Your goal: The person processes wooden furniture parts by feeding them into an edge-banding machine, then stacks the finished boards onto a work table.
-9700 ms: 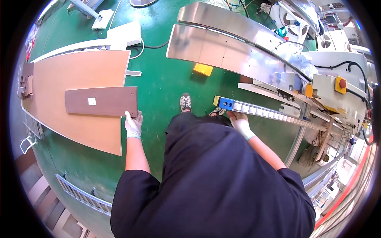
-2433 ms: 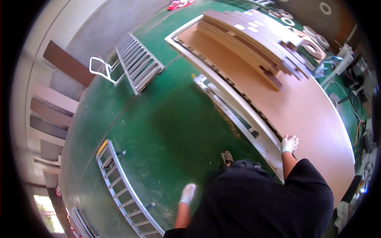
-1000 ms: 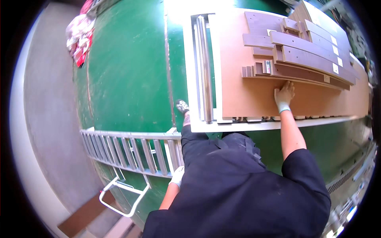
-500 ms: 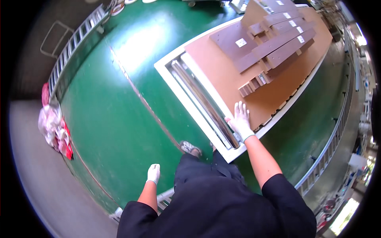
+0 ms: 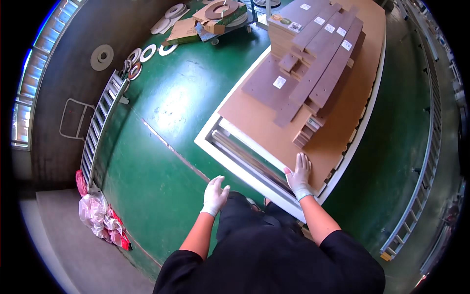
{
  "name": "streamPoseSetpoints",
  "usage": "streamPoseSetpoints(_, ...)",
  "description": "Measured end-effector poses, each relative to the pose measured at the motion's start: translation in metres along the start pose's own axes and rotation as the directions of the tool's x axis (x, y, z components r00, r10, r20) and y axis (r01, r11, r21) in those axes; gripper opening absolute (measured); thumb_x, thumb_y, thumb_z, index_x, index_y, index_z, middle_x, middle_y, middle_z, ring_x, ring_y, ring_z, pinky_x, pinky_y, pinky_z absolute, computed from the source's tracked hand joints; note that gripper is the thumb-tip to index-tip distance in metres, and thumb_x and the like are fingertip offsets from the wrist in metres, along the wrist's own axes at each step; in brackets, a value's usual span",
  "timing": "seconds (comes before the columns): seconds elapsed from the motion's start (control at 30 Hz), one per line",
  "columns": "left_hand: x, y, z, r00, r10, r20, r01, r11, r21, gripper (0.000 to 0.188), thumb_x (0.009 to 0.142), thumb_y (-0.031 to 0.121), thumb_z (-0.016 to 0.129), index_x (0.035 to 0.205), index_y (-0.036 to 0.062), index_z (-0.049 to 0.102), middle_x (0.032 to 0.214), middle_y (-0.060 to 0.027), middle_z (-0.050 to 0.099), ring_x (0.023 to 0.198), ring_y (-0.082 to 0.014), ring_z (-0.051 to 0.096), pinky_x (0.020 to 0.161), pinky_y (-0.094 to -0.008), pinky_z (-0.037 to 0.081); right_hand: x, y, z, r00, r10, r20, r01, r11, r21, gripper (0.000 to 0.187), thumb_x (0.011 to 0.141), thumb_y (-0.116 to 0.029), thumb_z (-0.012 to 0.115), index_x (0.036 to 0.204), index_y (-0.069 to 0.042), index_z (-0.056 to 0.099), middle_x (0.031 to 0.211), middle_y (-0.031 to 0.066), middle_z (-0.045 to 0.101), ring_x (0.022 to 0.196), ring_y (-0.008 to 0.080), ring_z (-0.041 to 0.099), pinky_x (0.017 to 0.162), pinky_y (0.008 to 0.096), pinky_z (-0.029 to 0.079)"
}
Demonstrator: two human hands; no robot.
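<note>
My gloved right hand (image 5: pixel 299 176) lies flat with fingers spread on the near corner of a large brown board (image 5: pixel 254 130). The board rests on a white-framed conveyor (image 5: pixel 245 176), whose metal roller (image 5: pixel 249 156) shows along the near end. Stacked on the board are several dark brown wood panels (image 5: pixel 313 73) with white labels, some lying across others. A short stack of small wooden blocks (image 5: pixel 307 131) stands at the near end of the pile. My left hand (image 5: pixel 215 196), also in a white glove, hovers over the floor left of the conveyor, fingers apart and holding nothing.
Pink and white plastic bags (image 5: pixel 100 215) lie by the left wall, beside a roller track (image 5: pixel 103 120). Rolls of edging strip (image 5: pixel 147 53) and a cart with cardboard boxes (image 5: pixel 220 17) are at the far left. Another roller track (image 5: pixel 416 196) curves along the right.
My left hand has risen and come forward, nearer the conveyor. The right hand stays on the board's near corner. The view has shifted, showing more of the far wall and cart.
</note>
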State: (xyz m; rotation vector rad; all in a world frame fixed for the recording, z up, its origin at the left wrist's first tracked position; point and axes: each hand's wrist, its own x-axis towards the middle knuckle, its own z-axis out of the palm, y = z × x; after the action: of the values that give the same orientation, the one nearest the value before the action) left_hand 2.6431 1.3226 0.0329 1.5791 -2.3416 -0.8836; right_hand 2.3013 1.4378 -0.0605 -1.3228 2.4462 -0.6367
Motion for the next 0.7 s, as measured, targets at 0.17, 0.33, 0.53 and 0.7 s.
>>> streamPoseSetpoints(0.17, 0.131, 0.041, -0.016, 0.971, 0.218, 0.096, -0.227, 0.969, 0.097, 0.062, 0.085, 0.032, 0.077, 0.137, 0.004, 0.058, 0.146, -0.0254, 0.052, 0.139, -0.0449, 0.046, 0.115, -0.0523, 0.039, 0.048, 0.005, 0.008, 0.954, 0.267, -0.136, -0.262, 0.964, 0.053, 0.096, 0.083, -0.041, 0.079, 0.156, 0.001, 0.033, 0.159, 0.0285, 0.036, 0.15, 0.0437, 0.032, 0.125, 0.0561, 0.019)
streamPoseSetpoints(0.33, 0.31, 0.064, -0.004, 0.822, 0.478, 0.309, -0.557, 0.787, 0.263, 0.081, 0.083, 0.039, 0.078, 0.152, 0.0099, 0.045, 0.161, -0.0226, 0.036, 0.152, -0.0432, 0.028, 0.124, -0.0526, 0.025, 0.09, 0.006, 0.016, 0.936, 0.308, -0.173, -0.318, 0.947, -0.034, 0.096, 0.076, -0.042, 0.084, 0.151, 0.001, 0.04, 0.156, 0.0277, 0.04, 0.149, 0.0437, 0.032, 0.125, 0.0583, 0.016)
streamPoseSetpoints(0.53, 0.462, 0.091, 0.053, 0.57, 0.703, 0.426, -0.81, 0.568, 0.146, 0.093, 0.083, 0.062, 0.073, 0.156, 0.0142, 0.041, 0.164, -0.016, 0.034, 0.155, -0.0399, 0.022, 0.127, -0.0529, 0.015, 0.092, 0.013, 0.026, 0.892, 0.422, -0.163, -0.438, 0.895, -0.082, 0.065, 0.079, -0.038, 0.083, 0.122, 0.004, 0.06, 0.12, 0.0253, 0.065, 0.112, 0.0447, 0.062, 0.1, 0.0511, 0.049)
streamPoseSetpoints(0.7, 0.483, 0.088, 0.058, 0.528, 0.722, 0.448, -0.835, 0.539, 0.115, 0.095, 0.081, 0.07, 0.069, 0.154, 0.0153, 0.045, 0.162, -0.0147, 0.037, 0.151, -0.042, 0.028, 0.126, -0.0572, 0.015, 0.065, 0.055, 0.058, 0.806, 0.586, -0.089, -0.592, 0.798, -0.108, 0.045, 0.09, -0.027, 0.069, 0.125, -0.003, 0.055, 0.124, 0.0193, 0.062, 0.117, 0.0383, 0.057, 0.104, 0.0494, 0.043)
